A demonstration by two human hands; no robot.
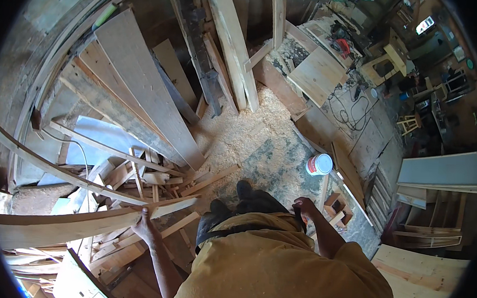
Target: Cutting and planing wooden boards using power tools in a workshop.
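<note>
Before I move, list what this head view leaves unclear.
In the head view:
Left hand: fingertips hidden behind the plank.
Right hand: too small and dark to tell whether it holds anything.
The plank: left end lost at the dark edge.
Trousers: mostly covered by the shirt.

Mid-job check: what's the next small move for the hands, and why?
Probably bring the right hand across to help steady the long pale board. Only the left hand grips it, and much of its length reaches out to the left, with loose wood pieces showing around it. The right hand is apart from the board; whether it holds anything is unclear.
</note>
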